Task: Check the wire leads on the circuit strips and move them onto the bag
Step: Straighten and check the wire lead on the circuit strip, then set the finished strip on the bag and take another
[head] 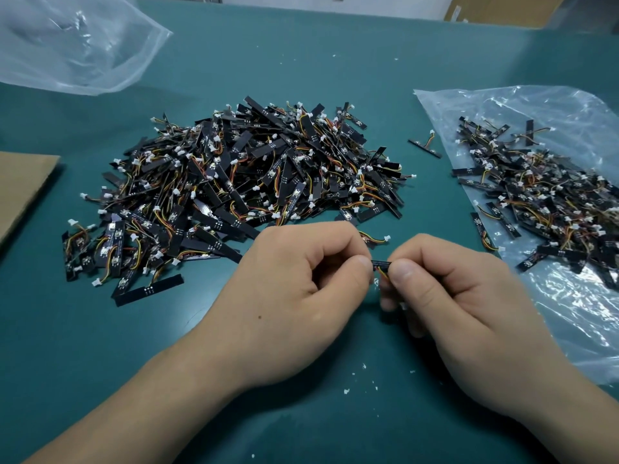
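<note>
A big heap of black circuit strips (241, 182) with red, yellow and orange wire leads and white plugs lies on the green table, just beyond my hands. My left hand (301, 289) and my right hand (449, 296) pinch one small black circuit strip (381, 263) between them, each by thumb and forefinger; its coloured wires show between my fingers, and most of it is hidden. To the right, a clear plastic bag (569, 313) lies flat with a smaller pile of strips (549, 199) on it.
One loose strip (424, 148) lies between the heap and the bag. A second clear bag (73, 45) sits at the far left. A cardboard sheet (23, 189) lies at the left edge. White crumbs (365, 380) dot the table near my wrists.
</note>
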Tool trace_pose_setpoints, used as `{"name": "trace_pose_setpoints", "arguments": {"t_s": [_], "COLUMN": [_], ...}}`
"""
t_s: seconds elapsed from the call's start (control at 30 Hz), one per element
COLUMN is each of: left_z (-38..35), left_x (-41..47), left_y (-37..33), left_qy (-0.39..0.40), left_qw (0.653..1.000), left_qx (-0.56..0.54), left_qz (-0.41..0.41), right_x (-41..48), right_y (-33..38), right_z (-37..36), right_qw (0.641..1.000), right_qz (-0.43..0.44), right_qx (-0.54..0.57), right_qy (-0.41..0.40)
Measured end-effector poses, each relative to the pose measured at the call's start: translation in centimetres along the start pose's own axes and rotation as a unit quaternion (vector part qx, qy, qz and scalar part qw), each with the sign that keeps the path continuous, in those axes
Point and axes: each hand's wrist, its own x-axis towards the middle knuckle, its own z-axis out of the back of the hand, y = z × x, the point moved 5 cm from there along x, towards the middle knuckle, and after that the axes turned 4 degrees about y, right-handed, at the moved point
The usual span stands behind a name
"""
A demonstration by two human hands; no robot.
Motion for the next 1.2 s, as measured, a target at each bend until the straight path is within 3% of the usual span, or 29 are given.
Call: {"name": "trace_pose_setpoints", "arguments": {"t_s": [0.5,0.57,0.67,0.73,0.97,1.07,1.2], "left_z": [-0.1,0.1,0.2,0.1,-0.1,0.1,0.1], "left_x": [0.2,0.2,0.2,0.2,0.1,0.1,0.1], "left_y": [0.4,0.7,1.1,1.1,1.0,0.9,0.8], "left_qy": [0.007,-0.004,-0.024,-0.03,-0.029,-0.043,-0.043], "left_qw": [0.998,0.996,0.995,0.997,0.999,0.998,0.998], "left_qx": [-0.064,-0.091,-0.094,-0.068,-0.034,-0.038,-0.042], "left_qz": [0.005,0.013,0.018,0.017,0.006,0.0,0.003], "right_x": [-0.3,-0.2,-0.1,0.1,-0.3,0.0,0.2], "right_y": [-0.2,-0.5,-1.8,-2.5,-1.8,-1.2,-0.8], "right_z": [0.0,0.7,2.5,2.8,0.6,0.0,-0.7], "right_qw": [0.999,0.994,0.955,0.949,0.993,0.985,0.966], "right_qz": [0.014,0.002,-0.03,-0.058,-0.041,-0.022,-0.029], "right_qx": [0.025,0.1,0.204,0.202,0.021,-0.167,-0.254], "right_qy": [0.03,-0.047,-0.213,-0.235,-0.106,-0.038,0.02]}}
